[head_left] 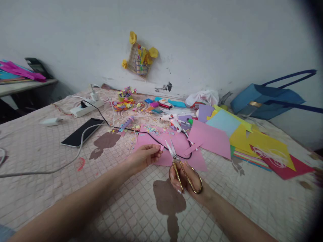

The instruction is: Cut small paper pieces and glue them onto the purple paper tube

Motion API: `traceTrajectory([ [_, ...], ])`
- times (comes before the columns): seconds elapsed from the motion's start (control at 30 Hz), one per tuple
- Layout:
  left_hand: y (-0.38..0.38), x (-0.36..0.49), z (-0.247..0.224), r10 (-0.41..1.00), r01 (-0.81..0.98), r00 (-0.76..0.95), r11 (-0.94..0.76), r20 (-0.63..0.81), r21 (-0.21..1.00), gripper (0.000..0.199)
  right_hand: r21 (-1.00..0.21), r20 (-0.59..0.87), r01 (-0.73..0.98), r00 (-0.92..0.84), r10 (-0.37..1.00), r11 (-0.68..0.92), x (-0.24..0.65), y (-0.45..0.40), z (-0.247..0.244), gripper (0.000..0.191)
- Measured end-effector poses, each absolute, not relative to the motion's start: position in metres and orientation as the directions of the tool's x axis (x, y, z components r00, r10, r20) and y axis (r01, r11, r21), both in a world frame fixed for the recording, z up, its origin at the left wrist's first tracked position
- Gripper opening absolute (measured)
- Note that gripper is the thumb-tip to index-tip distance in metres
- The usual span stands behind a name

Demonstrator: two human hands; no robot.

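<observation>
Between the thumb and fingers of my left hand (147, 156) is a small piece of pink paper (162, 147). My right hand (186, 176) grips gold-handled scissors (174, 156), its fingers in the loops. The scissor blades stand slightly apart, pointing away from me, just right of the pink piece. Under and beyond both hands lies a larger pink sheet (196, 162) strewn with tiny paper scraps (152, 130). A narrow pink strip (192, 148) rests at its right, by another pink sheet (210, 138).
A white glue gun (174, 121) lies behind the scissors, its black cord crossing the pink sheet. Coloured papers (267, 144) and a blue bag (264, 101) are at right. On the left are a black tablet or phone (82, 132), a power strip (87, 107) and a grey cable (81, 148).
</observation>
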State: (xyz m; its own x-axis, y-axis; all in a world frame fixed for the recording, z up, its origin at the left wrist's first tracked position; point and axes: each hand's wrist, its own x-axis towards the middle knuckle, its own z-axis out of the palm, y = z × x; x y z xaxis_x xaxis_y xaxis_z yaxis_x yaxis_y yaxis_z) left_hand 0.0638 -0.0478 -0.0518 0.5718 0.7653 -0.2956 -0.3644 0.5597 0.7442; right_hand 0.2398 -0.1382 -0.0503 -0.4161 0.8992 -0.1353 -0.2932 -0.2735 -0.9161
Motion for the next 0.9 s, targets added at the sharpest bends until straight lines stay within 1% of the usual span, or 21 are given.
traceTrajectory([
  [0.1, -0.045, 0.0622, -0.049, 0.774, -0.392, 0.553, 0.569, -0.309, 0.723, 0.009, -0.87, -0.13, -0.36, -0.49, 0.862, -0.336, 0.2409, -0.139, -0.053, 0.048],
  [0.23, -0.0439, 0.0612, -0.0462, 0.771, -0.408, 0.554, 0.581, -0.315, 0.705, 0.009, -0.848, -0.116, -0.383, -0.538, 0.835, -0.365, 0.2423, -0.138, -0.0558, 0.054],
  [0.37, -0.043, 0.0607, -0.0441, 0.77, -0.421, 0.556, 0.587, -0.315, 0.692, 0.012, -0.845, -0.113, -0.383, -0.556, 0.824, -0.374, 0.2422, -0.1381, -0.0564, 0.054],
  [0.6, -0.0425, 0.0605, -0.0436, 0.768, -0.427, 0.559, 0.591, -0.313, 0.684, 0.011, -0.834, -0.11, -0.393, -0.571, 0.814, -0.388, 0.2424, -0.138, -0.0576, 0.055],
  [0.9, -0.0406, 0.0598, -0.0462, 0.769, -0.426, 0.564, 0.584, -0.302, 0.691, 0.012, -0.829, -0.102, -0.412, -0.552, 0.828, -0.377, 0.2405, -0.1374, -0.0567, 0.057],
])
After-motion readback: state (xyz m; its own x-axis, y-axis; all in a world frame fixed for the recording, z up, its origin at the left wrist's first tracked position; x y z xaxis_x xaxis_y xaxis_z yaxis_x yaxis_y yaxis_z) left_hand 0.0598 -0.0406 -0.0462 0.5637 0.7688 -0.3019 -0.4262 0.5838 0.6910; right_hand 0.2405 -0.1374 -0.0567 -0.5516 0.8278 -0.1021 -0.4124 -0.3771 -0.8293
